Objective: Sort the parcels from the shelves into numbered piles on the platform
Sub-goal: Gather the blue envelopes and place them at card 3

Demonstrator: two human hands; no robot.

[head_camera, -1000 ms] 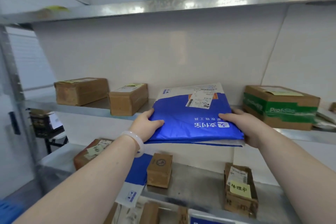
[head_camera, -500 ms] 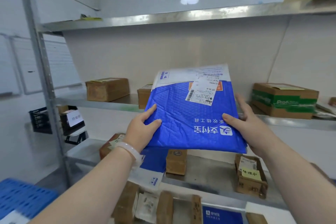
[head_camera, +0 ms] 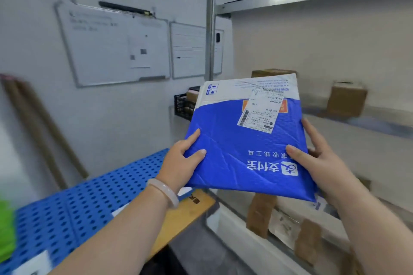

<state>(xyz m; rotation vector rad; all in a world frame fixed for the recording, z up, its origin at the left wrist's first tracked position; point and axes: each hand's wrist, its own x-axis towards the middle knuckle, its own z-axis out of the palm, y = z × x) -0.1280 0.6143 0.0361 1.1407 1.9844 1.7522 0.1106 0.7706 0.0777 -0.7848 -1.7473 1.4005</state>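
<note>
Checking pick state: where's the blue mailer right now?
Head view, centre-right: the blue mailer is held in the air between left hand and right hand, in front of the shelves, right of the blue platform.

Two bare forearms, left hand [head_camera: 178, 163], right hand [head_camera: 324, 161], smooth pale translucent stone-like bangle [head_camera: 163, 192] round the left wrist, short plain fingernails.

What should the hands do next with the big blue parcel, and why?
Probably carry the blue parcel left and down to the blue platform: the left hand and right hand grip its sides, it hangs in the air off the shelf, and the platform lies lower left.
</note>
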